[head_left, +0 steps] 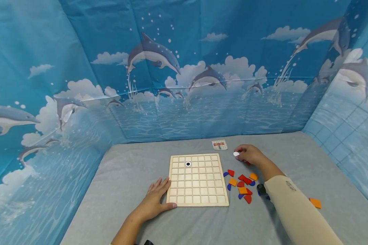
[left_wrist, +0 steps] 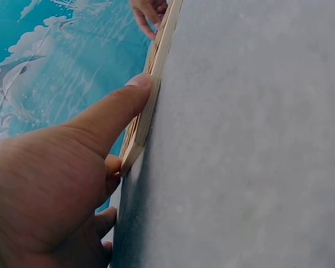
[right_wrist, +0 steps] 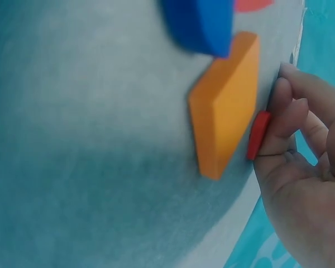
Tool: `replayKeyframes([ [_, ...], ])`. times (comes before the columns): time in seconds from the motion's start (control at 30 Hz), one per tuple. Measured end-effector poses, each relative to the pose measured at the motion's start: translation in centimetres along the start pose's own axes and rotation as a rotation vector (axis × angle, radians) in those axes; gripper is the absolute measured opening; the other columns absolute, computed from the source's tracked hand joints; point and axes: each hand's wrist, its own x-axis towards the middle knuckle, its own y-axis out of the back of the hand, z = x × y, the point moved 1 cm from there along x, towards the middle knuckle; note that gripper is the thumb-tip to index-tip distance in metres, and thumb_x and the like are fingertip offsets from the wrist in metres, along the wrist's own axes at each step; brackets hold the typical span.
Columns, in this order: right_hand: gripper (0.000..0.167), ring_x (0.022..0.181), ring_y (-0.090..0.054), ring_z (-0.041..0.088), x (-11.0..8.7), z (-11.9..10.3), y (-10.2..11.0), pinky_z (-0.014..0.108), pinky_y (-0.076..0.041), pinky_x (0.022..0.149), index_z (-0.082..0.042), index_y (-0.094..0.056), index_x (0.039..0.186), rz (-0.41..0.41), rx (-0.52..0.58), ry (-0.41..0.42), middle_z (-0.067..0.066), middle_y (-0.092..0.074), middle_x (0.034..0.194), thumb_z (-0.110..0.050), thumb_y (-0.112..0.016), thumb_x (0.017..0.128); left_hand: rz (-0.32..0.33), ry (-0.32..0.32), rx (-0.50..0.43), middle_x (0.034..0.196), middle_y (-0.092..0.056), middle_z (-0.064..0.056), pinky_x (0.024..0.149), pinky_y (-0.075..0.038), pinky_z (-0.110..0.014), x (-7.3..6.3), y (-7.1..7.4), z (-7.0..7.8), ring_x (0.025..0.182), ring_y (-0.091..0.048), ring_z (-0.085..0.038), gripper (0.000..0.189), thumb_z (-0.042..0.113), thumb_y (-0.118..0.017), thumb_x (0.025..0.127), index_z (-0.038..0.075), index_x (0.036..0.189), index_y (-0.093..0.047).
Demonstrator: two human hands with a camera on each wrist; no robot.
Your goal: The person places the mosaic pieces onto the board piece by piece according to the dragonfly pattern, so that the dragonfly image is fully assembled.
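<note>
A square wooden grid board (head_left: 192, 181) lies on the grey cloth in the head view, bearing one white disc with a black dot (head_left: 188, 164) in an upper square. My left hand (head_left: 154, 200) rests at the board's near left corner. Its thumb (left_wrist: 114, 114) lies straight against the near edge while the other fingers reach along the left side. Beyond the board to the right, my right hand (head_left: 250, 154) pinches a plain white disc (head_left: 236, 154) at its fingertips. A red piece (right_wrist: 258, 135) lies close beside those fingers in the right wrist view, where the disc is hidden.
Loose red, blue and orange pieces (head_left: 243, 190) lie right of the board, some overlapping. A small printed card (head_left: 219, 145) is behind the board. One orange piece (head_left: 315, 203) sits apart at far right. A dolphin-printed curtain (head_left: 184, 112) encloses the grey surface (head_left: 119, 170).
</note>
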Motion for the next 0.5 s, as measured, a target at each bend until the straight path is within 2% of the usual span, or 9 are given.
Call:
replayKeyframes([
  [0.5,0.028,0.082,-0.056,0.023,-0.62,-0.49,-0.19,0.027,-0.049,0.068,-0.007,-0.065,0.123,0.015,-0.042,0.047,0.01,-0.061,0.093,-0.015,-0.069,0.096,0.002,-0.002,0.002,0.169,-0.025,0.0,0.126,-0.005,-0.062,0.05,-0.04,-0.07,0.159,-0.011,-0.034,0.096,0.058,-0.074,0.085,0.014,0.159,-0.034],
])
